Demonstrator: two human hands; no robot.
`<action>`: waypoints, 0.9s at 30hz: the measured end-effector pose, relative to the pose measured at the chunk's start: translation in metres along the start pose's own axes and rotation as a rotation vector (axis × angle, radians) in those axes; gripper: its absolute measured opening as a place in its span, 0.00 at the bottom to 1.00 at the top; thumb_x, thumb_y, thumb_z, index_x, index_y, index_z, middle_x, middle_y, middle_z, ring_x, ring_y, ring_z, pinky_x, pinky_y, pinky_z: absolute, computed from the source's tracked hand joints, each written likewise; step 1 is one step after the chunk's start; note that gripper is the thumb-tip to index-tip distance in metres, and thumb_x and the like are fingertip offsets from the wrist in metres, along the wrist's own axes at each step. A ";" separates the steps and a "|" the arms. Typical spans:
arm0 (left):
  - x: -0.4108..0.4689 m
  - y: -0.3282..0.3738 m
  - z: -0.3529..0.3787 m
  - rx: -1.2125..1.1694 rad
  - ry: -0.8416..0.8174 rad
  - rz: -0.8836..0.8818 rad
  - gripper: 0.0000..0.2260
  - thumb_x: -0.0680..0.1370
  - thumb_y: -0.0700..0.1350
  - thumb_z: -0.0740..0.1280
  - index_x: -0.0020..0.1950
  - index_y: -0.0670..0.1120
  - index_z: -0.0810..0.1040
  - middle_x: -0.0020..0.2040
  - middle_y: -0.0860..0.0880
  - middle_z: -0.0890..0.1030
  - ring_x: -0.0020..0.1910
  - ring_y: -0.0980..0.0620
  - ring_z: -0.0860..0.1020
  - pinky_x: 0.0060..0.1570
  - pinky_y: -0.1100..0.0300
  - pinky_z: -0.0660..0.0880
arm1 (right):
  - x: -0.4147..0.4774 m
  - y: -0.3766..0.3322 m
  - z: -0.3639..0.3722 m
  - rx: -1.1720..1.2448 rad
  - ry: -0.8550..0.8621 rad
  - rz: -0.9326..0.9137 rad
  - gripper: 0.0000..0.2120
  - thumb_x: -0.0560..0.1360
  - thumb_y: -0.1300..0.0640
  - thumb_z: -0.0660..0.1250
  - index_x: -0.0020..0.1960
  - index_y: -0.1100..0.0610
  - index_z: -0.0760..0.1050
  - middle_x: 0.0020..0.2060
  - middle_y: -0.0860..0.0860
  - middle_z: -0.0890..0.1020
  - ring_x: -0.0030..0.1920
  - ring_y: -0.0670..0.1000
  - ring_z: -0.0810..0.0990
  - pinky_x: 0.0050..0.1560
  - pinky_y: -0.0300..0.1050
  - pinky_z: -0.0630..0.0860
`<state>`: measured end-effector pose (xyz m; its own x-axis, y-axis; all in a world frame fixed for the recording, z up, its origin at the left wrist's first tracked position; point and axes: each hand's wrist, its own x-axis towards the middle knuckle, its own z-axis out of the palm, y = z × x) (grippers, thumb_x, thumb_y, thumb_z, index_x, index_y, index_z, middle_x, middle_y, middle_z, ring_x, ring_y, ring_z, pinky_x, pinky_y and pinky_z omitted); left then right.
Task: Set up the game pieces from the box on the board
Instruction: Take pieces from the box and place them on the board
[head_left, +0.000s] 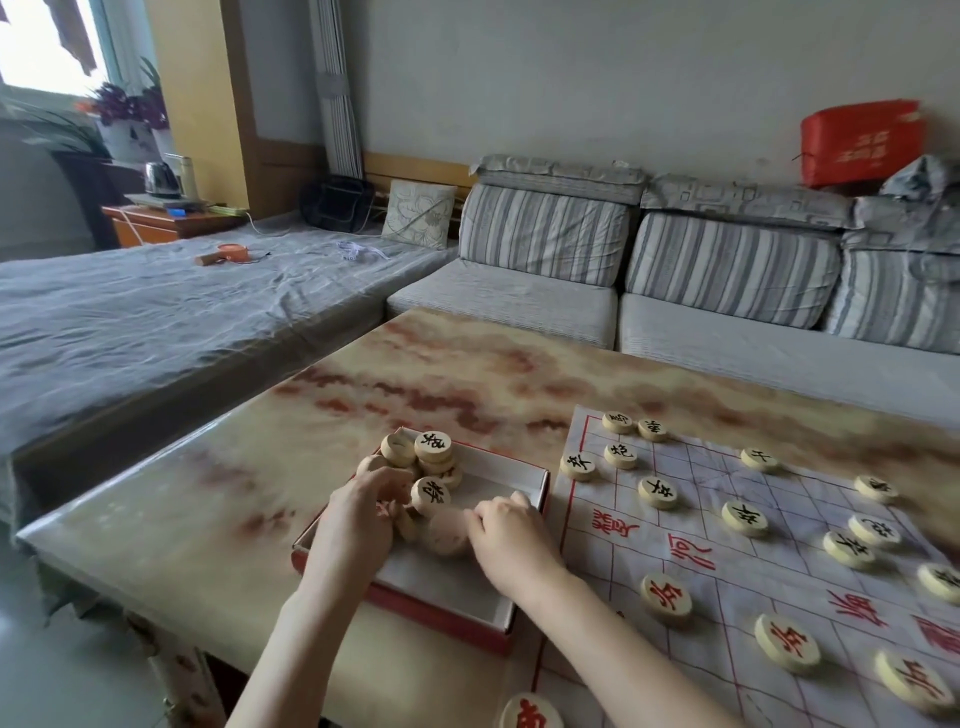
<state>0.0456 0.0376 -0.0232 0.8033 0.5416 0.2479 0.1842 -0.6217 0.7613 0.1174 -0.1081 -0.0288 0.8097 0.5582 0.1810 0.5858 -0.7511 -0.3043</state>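
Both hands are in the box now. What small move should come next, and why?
Probably lift one piece out with the right hand and carry it to the board. Both it and the left hand are among the pieces heaped in the box, and the board has many open points.

We see daylight entering through a window (47, 47) at ten o'clock and a pale wall (571, 78) at twelve. A striped grey sofa (727, 260) sits at two, a grey-sheeted bed (156, 312) at nine, a marbled table (415, 364) in the centre, and pale floor (78, 675) at seven.
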 end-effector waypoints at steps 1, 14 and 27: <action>0.000 0.001 0.001 0.011 -0.007 0.015 0.18 0.70 0.32 0.64 0.51 0.51 0.81 0.42 0.53 0.82 0.44 0.51 0.79 0.44 0.63 0.70 | 0.000 0.003 -0.001 -0.019 -0.002 0.007 0.18 0.80 0.52 0.51 0.57 0.62 0.75 0.56 0.58 0.78 0.61 0.57 0.68 0.62 0.49 0.65; -0.015 -0.001 -0.016 0.186 -0.235 0.110 0.21 0.67 0.41 0.70 0.60 0.52 0.77 0.56 0.51 0.79 0.55 0.50 0.77 0.54 0.60 0.73 | -0.005 -0.001 0.009 0.138 -0.067 -0.030 0.27 0.70 0.48 0.70 0.66 0.54 0.68 0.60 0.50 0.74 0.62 0.52 0.69 0.62 0.44 0.67; -0.010 0.002 -0.006 0.583 -0.266 0.078 0.23 0.71 0.50 0.67 0.65 0.59 0.69 0.64 0.57 0.74 0.67 0.51 0.63 0.60 0.57 0.58 | -0.012 0.003 0.005 0.290 0.017 0.002 0.23 0.69 0.53 0.70 0.62 0.56 0.71 0.58 0.51 0.76 0.61 0.51 0.70 0.59 0.39 0.65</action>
<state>0.0346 0.0342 -0.0202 0.9257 0.3706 0.0754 0.3374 -0.8994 0.2778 0.1091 -0.1151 -0.0365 0.8126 0.5492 0.1949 0.5521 -0.6185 -0.5591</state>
